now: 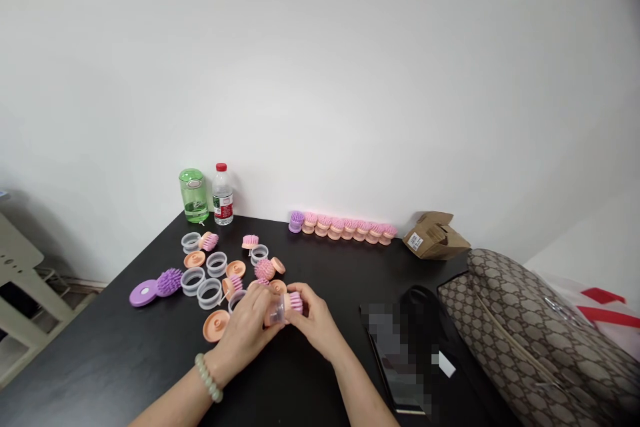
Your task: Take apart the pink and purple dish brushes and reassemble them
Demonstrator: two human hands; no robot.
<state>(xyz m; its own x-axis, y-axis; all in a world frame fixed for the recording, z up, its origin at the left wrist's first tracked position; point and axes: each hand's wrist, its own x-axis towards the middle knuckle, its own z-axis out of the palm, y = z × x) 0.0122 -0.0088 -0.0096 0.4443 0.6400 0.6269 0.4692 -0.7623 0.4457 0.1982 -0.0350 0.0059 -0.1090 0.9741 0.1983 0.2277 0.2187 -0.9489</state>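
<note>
Between my two hands is a small round scrubbing brush (278, 310) with a clear body and pink bristles, tipped on its side. My left hand (249, 315), with a beaded bracelet at the wrist, grips the base end. Fingers of my right hand (315, 321) close around the bristle end, which points right. Left of and behind my hands lie loose brush parts: clear rings (209, 303), orange base discs (215, 328) and pink bristle heads (265, 270). Part of one clear ring is hidden behind my left hand.
A row of several assembled brushes (337, 229) lines the wall. Purple brush parts (143, 293) lie at left. A green container (193, 197) and water bottle (223, 195) stand at the back left. To the right are a torn cardboard box (435, 237), patterned bag (545, 333) and dark tablet-like object (395, 353).
</note>
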